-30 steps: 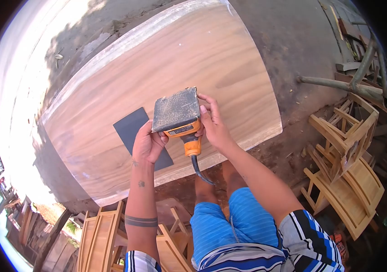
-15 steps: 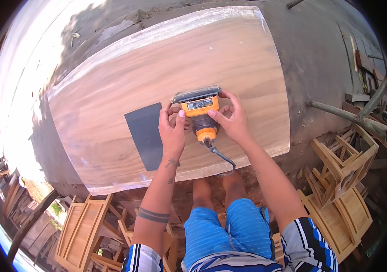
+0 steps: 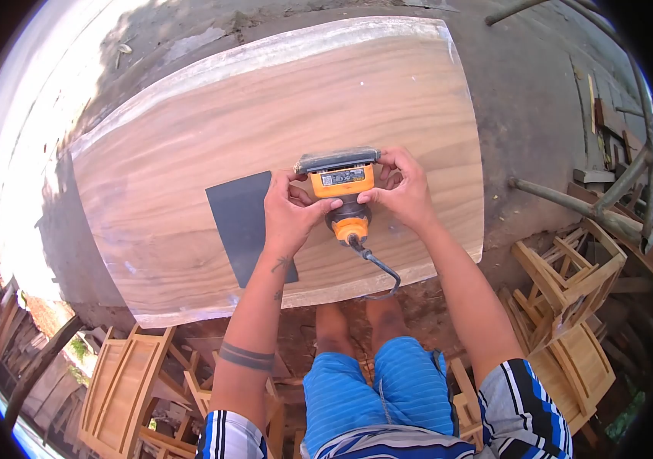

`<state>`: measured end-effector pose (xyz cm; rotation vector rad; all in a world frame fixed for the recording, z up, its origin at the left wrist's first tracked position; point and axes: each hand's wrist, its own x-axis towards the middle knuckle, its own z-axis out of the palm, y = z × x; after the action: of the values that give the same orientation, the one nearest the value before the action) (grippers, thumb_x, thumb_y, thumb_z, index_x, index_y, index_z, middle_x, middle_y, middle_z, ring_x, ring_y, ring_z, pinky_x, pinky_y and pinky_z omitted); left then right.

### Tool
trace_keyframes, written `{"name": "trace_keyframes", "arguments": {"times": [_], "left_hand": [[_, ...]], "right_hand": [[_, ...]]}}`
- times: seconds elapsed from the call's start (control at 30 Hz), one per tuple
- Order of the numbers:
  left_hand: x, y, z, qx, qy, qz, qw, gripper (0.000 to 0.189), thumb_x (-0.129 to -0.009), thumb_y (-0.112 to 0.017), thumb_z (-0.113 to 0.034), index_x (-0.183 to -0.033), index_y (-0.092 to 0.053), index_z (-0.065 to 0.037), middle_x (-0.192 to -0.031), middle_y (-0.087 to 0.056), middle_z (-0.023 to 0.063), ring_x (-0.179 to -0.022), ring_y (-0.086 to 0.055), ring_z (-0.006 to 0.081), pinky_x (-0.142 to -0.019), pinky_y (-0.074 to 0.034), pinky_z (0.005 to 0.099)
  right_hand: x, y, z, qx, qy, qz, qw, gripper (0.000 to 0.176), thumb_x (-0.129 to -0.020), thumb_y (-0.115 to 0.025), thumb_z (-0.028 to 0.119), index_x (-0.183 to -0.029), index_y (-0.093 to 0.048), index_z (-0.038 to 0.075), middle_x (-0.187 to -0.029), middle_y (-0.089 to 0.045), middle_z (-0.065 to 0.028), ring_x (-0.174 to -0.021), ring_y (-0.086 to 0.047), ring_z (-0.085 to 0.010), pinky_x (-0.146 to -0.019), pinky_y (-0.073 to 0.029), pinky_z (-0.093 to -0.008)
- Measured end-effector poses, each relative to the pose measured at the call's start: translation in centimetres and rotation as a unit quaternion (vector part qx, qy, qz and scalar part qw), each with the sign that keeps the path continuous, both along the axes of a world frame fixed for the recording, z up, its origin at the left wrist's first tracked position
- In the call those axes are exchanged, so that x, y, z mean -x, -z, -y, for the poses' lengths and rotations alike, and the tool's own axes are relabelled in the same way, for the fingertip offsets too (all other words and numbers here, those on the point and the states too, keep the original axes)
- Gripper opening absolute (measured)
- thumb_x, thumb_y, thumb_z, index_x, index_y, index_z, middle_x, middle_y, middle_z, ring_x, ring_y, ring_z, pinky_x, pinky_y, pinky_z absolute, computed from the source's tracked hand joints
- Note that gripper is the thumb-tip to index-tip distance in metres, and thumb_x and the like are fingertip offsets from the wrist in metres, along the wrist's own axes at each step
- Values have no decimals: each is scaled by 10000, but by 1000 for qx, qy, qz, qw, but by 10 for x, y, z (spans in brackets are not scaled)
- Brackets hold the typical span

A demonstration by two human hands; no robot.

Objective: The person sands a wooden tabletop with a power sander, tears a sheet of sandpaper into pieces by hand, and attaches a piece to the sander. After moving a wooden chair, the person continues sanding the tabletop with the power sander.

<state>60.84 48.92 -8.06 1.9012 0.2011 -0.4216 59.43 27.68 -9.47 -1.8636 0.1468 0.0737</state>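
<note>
A yellow and black power sander (image 3: 343, 177) lies on its side on a wide wooden board, its dark pad facing away from me and its cord trailing toward my legs. My left hand (image 3: 294, 210) grips its left side, fingertips at the pad's end and thumb near the body. On the right side, my right hand (image 3: 403, 187) holds the other end of the pad, with its thumb by the body. Partly under my left forearm, a dark sheet of sandpaper (image 3: 242, 222) rests flat on the wooden board (image 3: 166, 191).
Wooden chair frames (image 3: 124, 382) stand at the lower left, with more wooden furniture (image 3: 571, 283) at the lower right. A metal pipe frame (image 3: 571, 200) reaches in from the right. Concrete ground (image 3: 521, 92) surrounds the board's far side.
Both thumbs have shifted down from the yellow housing toward the sander's dark neck. The sander sits slightly further right in view, while the camera view has moved a little.
</note>
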Motion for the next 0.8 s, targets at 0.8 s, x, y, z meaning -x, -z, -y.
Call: {"name": "trace_keyframes", "arguments": {"times": [0.8], "left_hand": [[-24,-35,-11,-19,53,-43,997,294,-752,-804,-188,-851,-612,11,-701,-564,-8,-602,-495,43,-534,-423,212]], "right_hand": [[9,-20,-3,38,47,-100,993,404,-675,-850,239,-884,-592,10,-688,-472,-15,-633,-440,-89,-541,-386,-240]]}}
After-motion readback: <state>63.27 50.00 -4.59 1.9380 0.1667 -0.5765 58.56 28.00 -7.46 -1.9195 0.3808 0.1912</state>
